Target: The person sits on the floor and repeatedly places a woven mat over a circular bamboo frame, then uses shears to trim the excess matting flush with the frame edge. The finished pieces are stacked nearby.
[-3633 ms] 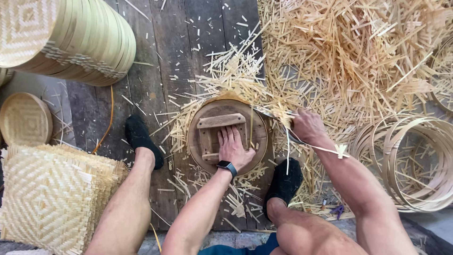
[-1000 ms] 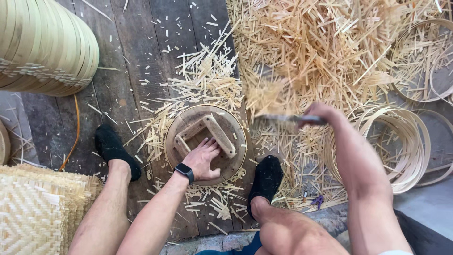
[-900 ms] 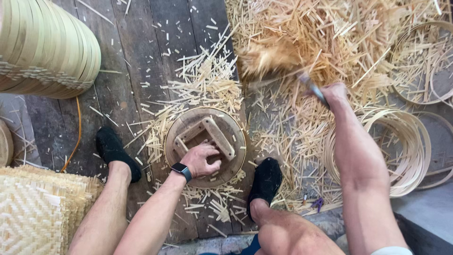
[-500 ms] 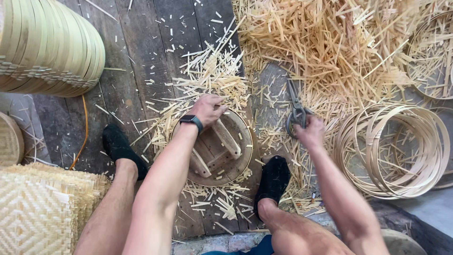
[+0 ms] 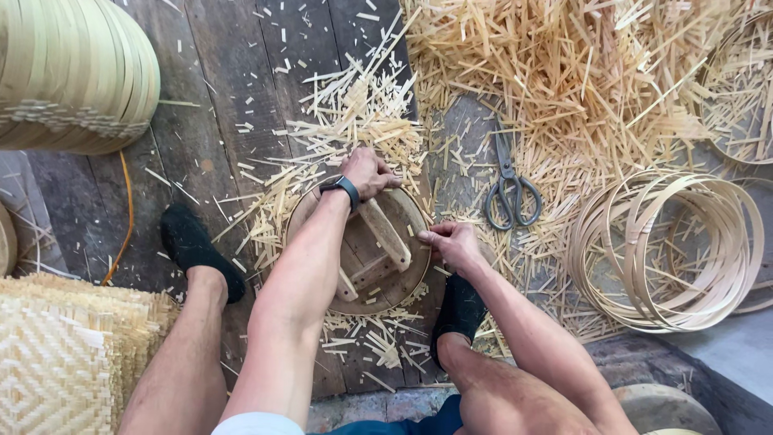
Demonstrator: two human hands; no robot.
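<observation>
From the head view, your left hand point(image 5: 368, 171) grips the far rim of the round bamboo basket point(image 5: 364, 256) on the floor between your feet. Your right hand point(image 5: 452, 242) pinches its right rim, fingers together. Scissors point(image 5: 509, 184) lie nearby.

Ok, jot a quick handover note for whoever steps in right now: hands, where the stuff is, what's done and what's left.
Left hand grips the far rim of the round wooden form between the feet. Right hand pinches its near-right rim. Scissors lie on the floor to the right, free of both hands. Bamboo hoops are stacked further right, woven mats at left. Trimmings cover the floor. How far the work on the form has got cannot be told.
</observation>
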